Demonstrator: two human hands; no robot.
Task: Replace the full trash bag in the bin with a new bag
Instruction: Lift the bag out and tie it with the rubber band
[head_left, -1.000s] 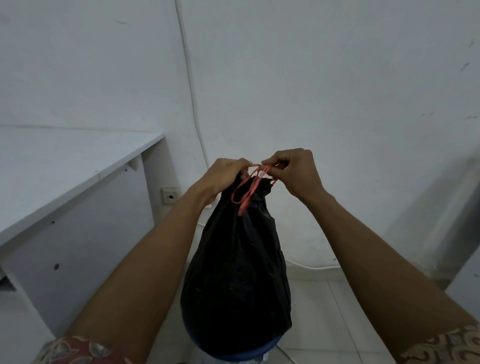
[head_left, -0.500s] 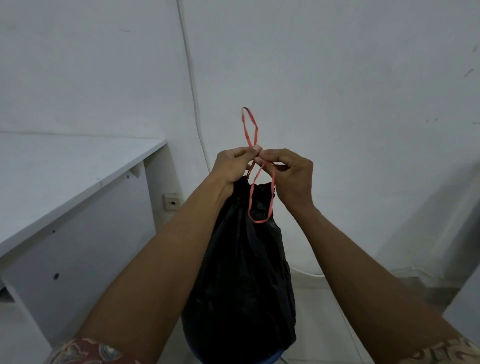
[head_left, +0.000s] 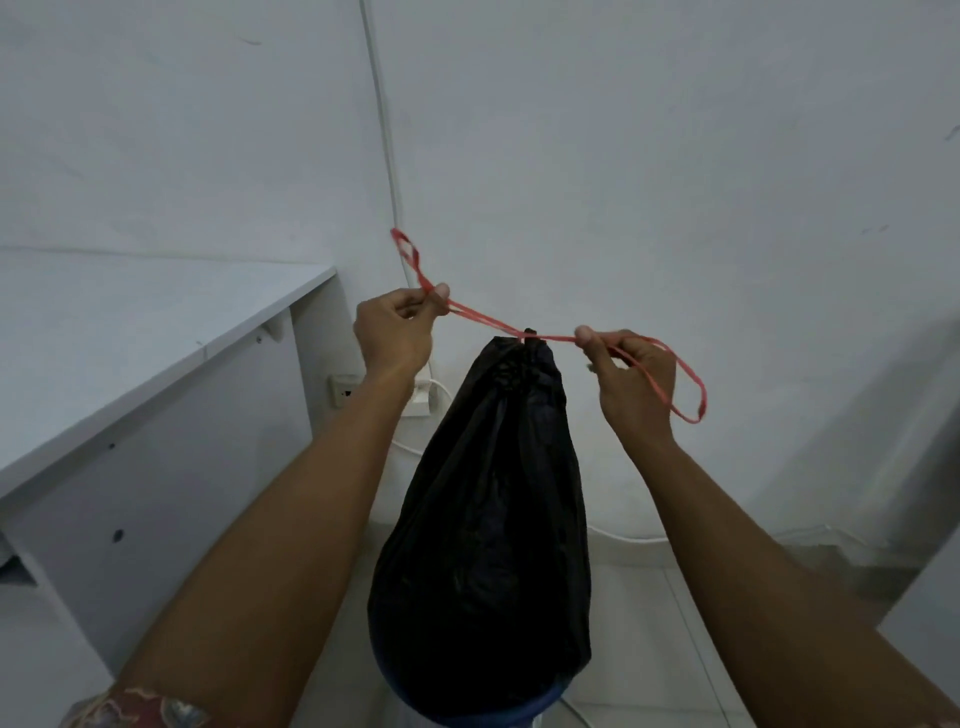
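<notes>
White walls meet in a corner ahead of us, with a thin cable running down the seam at twelve o'clock, a white desk at nine o'clock and pale floor tiles at five o'clock. Between our forearms stands the black trash bag, its neck gathered shut at the top. Its rounded bottom sits at six o'clock over the blue rim of the bin, though we cannot tell whether it rests in the bin or hangs just clear of it. We judge the bag soft and thin-skinned, slack in the upper half and bulging low down, so the weight is probably at the bottom and the film could tear if we clutched the body. The red drawstring at the neck looks like the place to hold, being narrow, strong and already cinched. It runs taut from the neck towards ten o'clock and three o'clock. Our left hand pinches one strand between thumb and forefinger, the other fingers curled in, and a spare loop sticks up beyond it at eleven o'clock. Our right hand pinches the other strand close to the neck in the same closed way, with a longer loop drooping past it at four o'clock. Both grips are tight on the string alone, and neither touches the black plastic.
</notes>
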